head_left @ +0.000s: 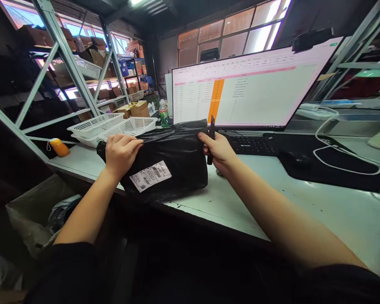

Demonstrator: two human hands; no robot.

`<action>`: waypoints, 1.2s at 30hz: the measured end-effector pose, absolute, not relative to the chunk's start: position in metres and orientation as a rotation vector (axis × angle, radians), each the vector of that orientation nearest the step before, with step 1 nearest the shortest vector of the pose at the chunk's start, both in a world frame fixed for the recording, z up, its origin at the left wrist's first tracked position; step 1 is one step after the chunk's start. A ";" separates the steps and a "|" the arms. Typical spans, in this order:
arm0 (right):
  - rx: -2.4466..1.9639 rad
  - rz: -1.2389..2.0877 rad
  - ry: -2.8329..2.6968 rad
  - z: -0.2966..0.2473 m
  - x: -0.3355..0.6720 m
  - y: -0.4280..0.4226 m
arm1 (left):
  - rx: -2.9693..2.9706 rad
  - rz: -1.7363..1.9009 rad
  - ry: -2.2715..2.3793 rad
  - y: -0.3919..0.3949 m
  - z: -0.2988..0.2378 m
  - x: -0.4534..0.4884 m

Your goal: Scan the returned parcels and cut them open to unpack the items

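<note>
A black plastic parcel (174, 160) with a white shipping label (150, 175) lies on the white table (272, 202) near its front edge. My left hand (120, 152) is closed on the parcel's upper left edge. At the parcel's right edge my right hand (218, 148) is closed on a thin black pen-like tool (210, 137), with its fingertips touching the parcel.
White mesh baskets (114, 126) sit behind the parcel at the left, a green bottle (164, 113) beyond them. A monitor (247, 88), keyboard (250, 145), mouse (296, 159) on a black mat and white cable (335, 164) fill the right. A lined bin (34, 211) stands below left.
</note>
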State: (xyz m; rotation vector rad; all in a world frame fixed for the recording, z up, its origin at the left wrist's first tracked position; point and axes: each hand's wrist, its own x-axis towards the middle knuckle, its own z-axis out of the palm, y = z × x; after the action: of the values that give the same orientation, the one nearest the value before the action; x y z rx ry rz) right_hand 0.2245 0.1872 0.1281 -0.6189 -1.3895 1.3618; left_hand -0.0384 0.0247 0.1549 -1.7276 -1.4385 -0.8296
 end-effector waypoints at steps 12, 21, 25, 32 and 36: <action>-0.823 1.122 -1.553 0.127 0.232 0.210 | -1.853 -0.763 -1.605 0.037 0.154 -0.013; -0.577 -0.342 -2.454 0.146 0.222 0.117 | -1.740 -0.744 -1.862 0.043 0.160 -0.006; -0.612 -0.565 -2.576 0.163 0.206 0.093 | -1.700 -0.679 -1.869 0.042 0.167 0.007; -0.730 -0.680 -2.601 0.178 0.228 0.129 | -1.843 -0.799 -1.748 0.016 0.164 0.011; -1.037 -0.596 -2.440 0.179 0.276 0.177 | -1.891 -1.031 -1.735 0.008 0.166 0.001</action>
State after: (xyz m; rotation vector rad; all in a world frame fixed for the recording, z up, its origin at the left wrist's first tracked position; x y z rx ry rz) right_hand 0.2761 0.1771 0.1790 -1.0374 -2.4404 -0.5959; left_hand 0.0008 0.0081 0.1664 -1.8906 -1.7353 -1.0307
